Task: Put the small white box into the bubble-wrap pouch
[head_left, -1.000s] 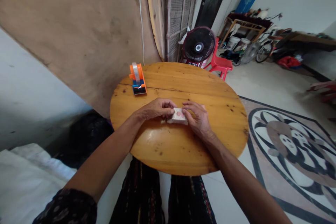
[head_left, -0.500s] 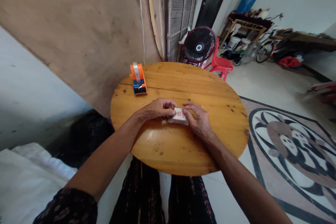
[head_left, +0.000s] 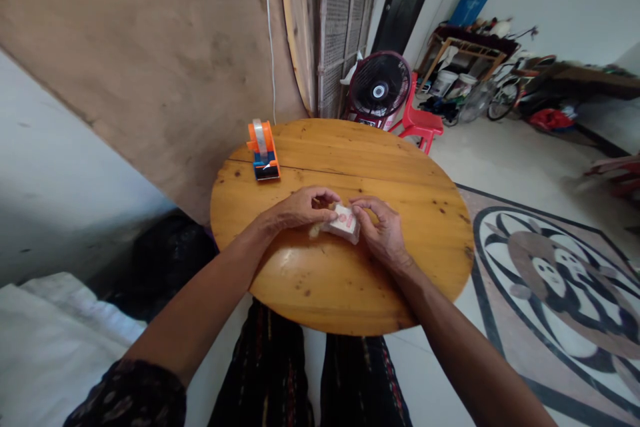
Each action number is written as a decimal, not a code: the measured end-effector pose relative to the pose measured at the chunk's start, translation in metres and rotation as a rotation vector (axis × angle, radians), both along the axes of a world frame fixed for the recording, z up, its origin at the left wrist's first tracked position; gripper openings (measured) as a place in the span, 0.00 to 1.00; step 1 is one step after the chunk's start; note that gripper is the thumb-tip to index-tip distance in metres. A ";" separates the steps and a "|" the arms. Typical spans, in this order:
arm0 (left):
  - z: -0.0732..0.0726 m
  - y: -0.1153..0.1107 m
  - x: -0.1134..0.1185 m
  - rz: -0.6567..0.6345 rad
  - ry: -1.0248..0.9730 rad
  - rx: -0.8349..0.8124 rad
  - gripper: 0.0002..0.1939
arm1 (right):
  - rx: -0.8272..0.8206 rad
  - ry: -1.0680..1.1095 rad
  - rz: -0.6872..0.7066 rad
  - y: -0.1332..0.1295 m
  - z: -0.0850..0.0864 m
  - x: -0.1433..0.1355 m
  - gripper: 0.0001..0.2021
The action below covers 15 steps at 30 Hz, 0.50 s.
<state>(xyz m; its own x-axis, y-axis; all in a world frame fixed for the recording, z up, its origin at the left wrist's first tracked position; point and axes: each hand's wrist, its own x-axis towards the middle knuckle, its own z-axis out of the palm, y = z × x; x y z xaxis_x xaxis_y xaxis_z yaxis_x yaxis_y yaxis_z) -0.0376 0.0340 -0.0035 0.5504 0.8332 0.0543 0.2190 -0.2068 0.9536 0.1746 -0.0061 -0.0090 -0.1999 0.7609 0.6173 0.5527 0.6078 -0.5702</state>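
Note:
A small white box-like packet (head_left: 345,221) with a reddish print on top sits over the middle of the round wooden table (head_left: 320,293). Clear wrapping seems to cover its sides. My left hand (head_left: 307,205) is closed on the packet's left side, with the thumb on its top edge. From the other side, my right hand (head_left: 383,227) pinches the upper right corner between thumb and fingers. The far side of the packet is partly hidden by my fingers. A small pale scrap (head_left: 314,232) shows below my left hand.
An orange and blue tape dispenser (head_left: 264,152) with a clear roll stands at the table's back left. Behind the table are a dark fan (head_left: 380,88) and a red plastic chair (head_left: 421,119). A wooden board (head_left: 165,47) leans along the left.
The packet has turned slightly, its right end now nearer to me. My right hand has shifted a little to the right; my left hand has barely moved.

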 end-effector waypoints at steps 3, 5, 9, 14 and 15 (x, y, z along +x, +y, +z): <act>0.001 -0.001 0.000 -0.003 0.042 0.028 0.28 | 0.002 0.012 0.001 -0.001 0.000 0.000 0.06; 0.000 -0.002 0.000 -0.031 0.056 0.037 0.29 | 0.010 0.019 0.014 -0.001 0.000 0.000 0.06; -0.005 -0.002 0.000 -0.101 -0.010 0.017 0.33 | 0.027 0.005 0.038 -0.002 -0.001 0.000 0.06; -0.007 -0.004 0.001 -0.160 -0.065 -0.010 0.40 | 0.042 0.000 0.048 -0.003 0.000 -0.001 0.06; -0.006 -0.004 0.001 -0.158 -0.058 0.002 0.40 | 0.041 0.000 0.049 -0.004 0.000 -0.001 0.06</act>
